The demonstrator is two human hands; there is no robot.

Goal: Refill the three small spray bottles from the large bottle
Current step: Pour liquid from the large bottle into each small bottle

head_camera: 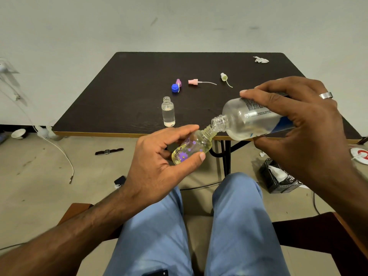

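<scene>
My left hand [159, 156] grips a small yellowish bottle with purple flowers [191, 147], tilted with its open neck up to the right. My right hand [294, 116] holds the large clear bottle [251, 118] tipped on its side, its open mouth touching the small bottle's neck, in front of the table edge. A small clear bottle [168, 112] stands uncapped on the dark table [129, 92]. Behind it lie a blue cap [175, 88], a purple spray top [178, 82], a pink spray top with tube [193, 82] and a pale yellow spray top [224, 77].
A crumpled tissue [261, 59] lies at the table's far right corner. On the floor are a watch [108, 151], a white cable [59, 152], a bowl [19, 134], a phone [120, 181] and a black crate [278, 179]. My knees in blue trousers [199, 226] are below.
</scene>
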